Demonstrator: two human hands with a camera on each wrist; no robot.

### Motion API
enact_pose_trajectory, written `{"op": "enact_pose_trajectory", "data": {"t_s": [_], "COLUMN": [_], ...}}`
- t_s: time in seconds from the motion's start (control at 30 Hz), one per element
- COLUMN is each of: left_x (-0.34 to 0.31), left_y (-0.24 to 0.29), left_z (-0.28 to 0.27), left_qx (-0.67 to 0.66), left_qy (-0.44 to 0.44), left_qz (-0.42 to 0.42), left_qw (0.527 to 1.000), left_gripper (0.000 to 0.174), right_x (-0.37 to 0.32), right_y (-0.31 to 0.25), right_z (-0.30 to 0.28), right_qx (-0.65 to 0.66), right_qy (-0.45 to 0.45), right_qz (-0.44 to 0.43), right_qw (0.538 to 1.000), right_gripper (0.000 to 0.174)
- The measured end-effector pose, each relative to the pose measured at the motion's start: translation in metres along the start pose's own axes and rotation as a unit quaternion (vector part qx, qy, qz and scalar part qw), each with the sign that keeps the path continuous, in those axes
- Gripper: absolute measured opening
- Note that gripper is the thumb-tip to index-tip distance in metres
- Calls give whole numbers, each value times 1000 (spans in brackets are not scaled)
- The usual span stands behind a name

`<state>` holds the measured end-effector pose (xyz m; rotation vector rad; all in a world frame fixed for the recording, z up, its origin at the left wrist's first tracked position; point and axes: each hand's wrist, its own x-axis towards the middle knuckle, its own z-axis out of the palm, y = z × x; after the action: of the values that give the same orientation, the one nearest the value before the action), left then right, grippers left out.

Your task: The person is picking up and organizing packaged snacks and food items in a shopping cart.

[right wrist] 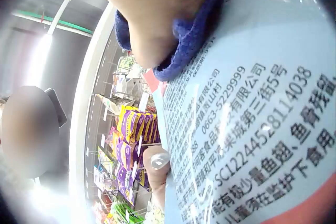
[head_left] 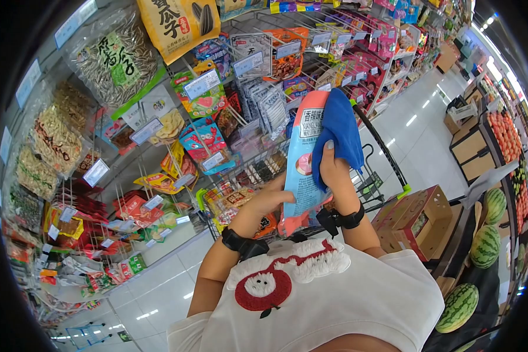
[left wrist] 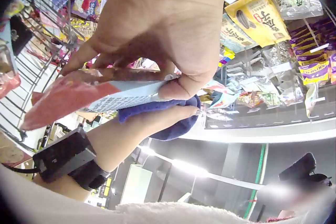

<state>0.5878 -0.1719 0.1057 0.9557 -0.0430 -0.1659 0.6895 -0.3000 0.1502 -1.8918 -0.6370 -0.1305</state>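
Note:
A light blue and pink snack bag (head_left: 301, 170) with printed text is held upright before the chest. My left hand (head_left: 268, 200) pinches its lower left edge, the thumb on the printed face; in the left wrist view the fingers (left wrist: 113, 58) go behind the bag. On the other side, my right hand (head_left: 336, 170) grips a blue cloth (head_left: 345, 126) against the bag's right side, thumb up along the cloth. The right wrist view has the bag's printed back (right wrist: 247, 103) filling much of the frame, with the cloth (right wrist: 194, 45) bunched around the right hand.
Racks of hanging snack packets (head_left: 208, 141) stand ahead and to the left. A wire shopping cart with a black and green handle (head_left: 384, 146) is just beyond the hands. At right are an open cardboard box (head_left: 416, 220) and watermelons (head_left: 486, 246).

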Motion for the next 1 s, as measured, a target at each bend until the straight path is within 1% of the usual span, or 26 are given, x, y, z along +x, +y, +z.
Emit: {"op": "enact_pose_trajectory", "data": {"t_s": [0.03,0.07,0.17,0.23,0.3,0.33,0.37,0.4,0.43,0.53,0.63,0.7,0.77,0.8,0.87,0.9,0.97,1.0], "left_x": [0,0,2,5,8,9,9,9,8,4,-1,-6,-8,-7,-5,-4,-6,-8], "left_y": [0,0,-1,0,5,8,10,12,15,22,23,25,24,24,21,19,28,31], "left_z": [0,-2,-7,-9,-10,-13,-16,-16,-16,-14,-10,-5,-6,-6,-8,-8,5,10], "left_qx": [1,-7,-32,-52,-42,-49,-57,-53,-47,-25,15,67,102,119,90,76,10,-24], "left_qy": [-2,-1,14,40,49,50,50,68,66,51,15,-16,-15,-14,-13,-12,46,75], "left_qz": [-12,-16,-19,-10,17,30,43,67,69,72,65,65,42,32,47,54,61,64], "left_qw": [1000,1000,999,998,998,997,996,994,994,996,998,996,994,992,995,996,997,995], "left_gripper": [69,69,69,69,67,66,65,64,65,68,72,73,79,83,82,81,80,79], "right_x": [0,-1,-1,4,9,5,5,6,7,8,14,15,17,17,18,15,7,6], "right_y": [1,-6,-2,-6,-28,-30,-30,-29,-28,-23,22,33,39,43,46,47,44,44], "right_z": [3,1,1,2,-1,2,3,6,6,-2,-4,-14,-13,-11,-8,-8,-7,-3], "right_qx": [-20,-18,11,-15,-78,-50,-65,-79,-93,-158,-65,-5,40,54,80,64,33,40], "right_qy": [19,10,-68,-71,-37,-73,-76,-79,-82,-42,-31,-6,19,32,57,47,28,69], "right_qz": [29,-11,-185,-263,-370,-341,-361,-381,-401,-402,-309,-143,-61,-63,-65,-73,-89,-146], "right_qw": [999,1000,980,962,925,936,927,918,907,901,948,990,997,996,993,994,995,986], "right_gripper": [38,31,23,30,35,41,42,42,43,41,31,36,39,38,38,39,41,30]}}
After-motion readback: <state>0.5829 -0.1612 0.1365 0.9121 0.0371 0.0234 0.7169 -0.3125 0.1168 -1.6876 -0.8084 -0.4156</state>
